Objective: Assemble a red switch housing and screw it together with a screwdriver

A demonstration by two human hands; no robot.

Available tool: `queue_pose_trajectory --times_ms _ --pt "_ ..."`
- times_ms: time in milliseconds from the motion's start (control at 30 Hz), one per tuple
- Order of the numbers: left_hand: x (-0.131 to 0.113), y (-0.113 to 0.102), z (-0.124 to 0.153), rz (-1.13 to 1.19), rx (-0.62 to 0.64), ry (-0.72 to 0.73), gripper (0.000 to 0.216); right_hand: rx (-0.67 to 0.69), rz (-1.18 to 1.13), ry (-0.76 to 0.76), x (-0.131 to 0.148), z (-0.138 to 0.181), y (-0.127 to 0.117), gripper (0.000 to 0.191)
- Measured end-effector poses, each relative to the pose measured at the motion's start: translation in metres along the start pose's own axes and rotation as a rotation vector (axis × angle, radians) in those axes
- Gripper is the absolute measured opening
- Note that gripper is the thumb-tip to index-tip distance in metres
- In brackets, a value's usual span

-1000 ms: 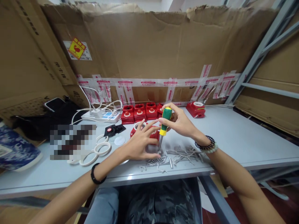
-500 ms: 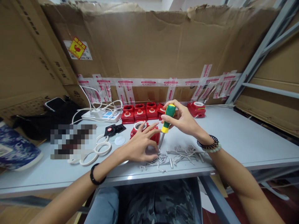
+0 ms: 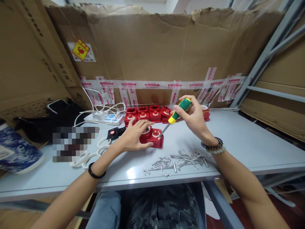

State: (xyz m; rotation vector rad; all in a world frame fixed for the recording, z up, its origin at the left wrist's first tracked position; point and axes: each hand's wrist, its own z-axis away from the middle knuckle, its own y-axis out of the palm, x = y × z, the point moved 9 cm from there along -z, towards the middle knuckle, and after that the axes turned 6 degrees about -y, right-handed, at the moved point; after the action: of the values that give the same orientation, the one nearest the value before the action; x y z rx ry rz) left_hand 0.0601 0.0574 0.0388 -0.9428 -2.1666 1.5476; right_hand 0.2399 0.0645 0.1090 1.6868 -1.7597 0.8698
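My right hand (image 3: 192,116) is wrapped round the green and yellow handle of a screwdriver (image 3: 180,111). The shaft slants down to the left, its tip at the front part of a red box (image 3: 154,143). This box has a white ring and a small round knob on top, and lies flat on the table. My left hand (image 3: 134,136) grips it from the left, fingers over the back and thumb along the front. Whether a screw sits at the tip is too small to tell. Small screws (image 3: 161,163) lie in a pile nearer the table edge.
Several similar red boxes (image 3: 143,117) stand along the back. Metal rods and white strings (image 3: 190,157) lie right of the screws. At the left are white rings (image 3: 103,152), black parts (image 3: 114,132), a power strip (image 3: 116,119) with cables and a blue-white container (image 3: 17,151).
My right hand has lifted the screwdriver from the screw pile to the red box, tilting it more. My left hand has moved from the screws back onto the box.
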Motion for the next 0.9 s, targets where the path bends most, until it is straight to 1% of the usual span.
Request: queue_pose_trajectory --times_ms 67,133,467,700,900 --pt "0.005 0.007 0.0 -0.001 0.046 -0.017 0.065 -0.011 0.015 0.001 -0.004 -0.001 -0.001 0.043" --pt "0.006 0.01 0.0 -0.001 0.063 -0.015 0.061 -0.004 0.031 0.009 -0.007 -0.001 0.0 0.042" --pt "0.005 0.012 -0.001 0.02 0.053 0.014 0.057 0.011 0.036 0.028 -0.015 0.001 0.008 0.044" --pt "0.005 0.013 -0.001 0.047 0.063 0.01 0.058 0.036 0.022 0.028 -0.019 0.002 0.012 0.045" --pt "0.006 0.013 -0.001 0.076 0.062 0.013 0.058 0.06 0.087 0.006 -0.022 0.006 0.015 0.046"
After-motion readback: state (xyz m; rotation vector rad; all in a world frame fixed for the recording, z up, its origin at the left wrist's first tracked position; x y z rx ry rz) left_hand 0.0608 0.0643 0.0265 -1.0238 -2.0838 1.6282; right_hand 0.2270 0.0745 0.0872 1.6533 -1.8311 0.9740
